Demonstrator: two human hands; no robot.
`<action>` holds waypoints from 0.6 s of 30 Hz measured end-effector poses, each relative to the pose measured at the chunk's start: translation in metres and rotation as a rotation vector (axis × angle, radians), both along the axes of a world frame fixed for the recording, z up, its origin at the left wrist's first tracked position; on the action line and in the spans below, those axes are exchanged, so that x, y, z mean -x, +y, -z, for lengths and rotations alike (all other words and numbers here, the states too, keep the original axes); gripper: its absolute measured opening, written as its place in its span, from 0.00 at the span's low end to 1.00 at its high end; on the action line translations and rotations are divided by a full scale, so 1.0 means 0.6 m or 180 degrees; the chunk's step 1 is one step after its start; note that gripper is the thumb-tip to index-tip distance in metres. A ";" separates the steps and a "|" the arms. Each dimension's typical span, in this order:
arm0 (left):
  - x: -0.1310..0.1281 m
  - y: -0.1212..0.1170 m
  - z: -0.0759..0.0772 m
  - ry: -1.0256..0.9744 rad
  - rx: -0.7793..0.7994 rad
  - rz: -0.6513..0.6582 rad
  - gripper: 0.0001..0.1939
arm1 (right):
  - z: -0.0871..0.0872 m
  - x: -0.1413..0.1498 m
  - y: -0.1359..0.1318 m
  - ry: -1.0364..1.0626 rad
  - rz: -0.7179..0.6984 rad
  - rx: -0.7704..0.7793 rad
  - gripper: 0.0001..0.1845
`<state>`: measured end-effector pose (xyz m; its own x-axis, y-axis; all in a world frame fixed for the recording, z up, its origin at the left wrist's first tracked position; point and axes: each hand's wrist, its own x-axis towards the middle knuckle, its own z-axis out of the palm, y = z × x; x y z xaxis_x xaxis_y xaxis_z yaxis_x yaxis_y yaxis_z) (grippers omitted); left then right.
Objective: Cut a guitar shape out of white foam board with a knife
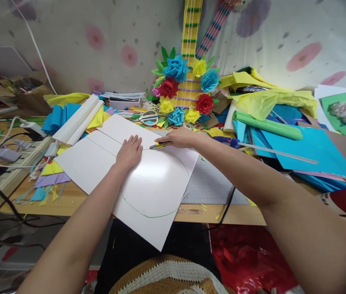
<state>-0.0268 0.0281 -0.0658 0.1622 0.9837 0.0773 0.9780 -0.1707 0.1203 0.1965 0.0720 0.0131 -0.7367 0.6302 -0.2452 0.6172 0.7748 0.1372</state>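
Note:
A white board (157,179) with a drawn outline, partly green, lies slanted over the table's front edge. Two straight lines cross its upper left part. My left hand (130,153) presses flat on the board, fingers stretched out. In my right hand (177,138) is a yellow and black utility knife (161,145), its blade tip at the outline near the board's upper middle. My right fingers partly cover the knife's handle. Beneath the board's right side shows a grey cutting mat (214,183).
A paper-flower guitar (188,87) stands at the back. Scissors (149,118) lie behind the board. A blue glue gun (226,141) with a long glue stick rests to the right, by blue sheets (310,151). Power strips and cables (10,163) crowd the left.

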 end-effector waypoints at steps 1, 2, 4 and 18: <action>0.000 0.000 0.000 -0.0001 -0.0007 -0.0010 0.26 | 0.002 -0.001 0.001 0.0008 -0.0003 0.0004 0.24; 0.000 0.000 0.001 -0.0004 -0.0012 -0.0015 0.26 | 0.003 -0.002 0.001 0.0017 -0.0008 0.0007 0.25; 0.000 0.001 0.001 -0.0016 -0.0011 -0.0003 0.26 | 0.006 -0.003 0.003 0.0041 -0.0005 0.0006 0.25; -0.001 0.001 0.000 -0.0099 0.0053 -0.0002 0.26 | 0.016 -0.016 0.008 0.0093 0.0056 0.0014 0.25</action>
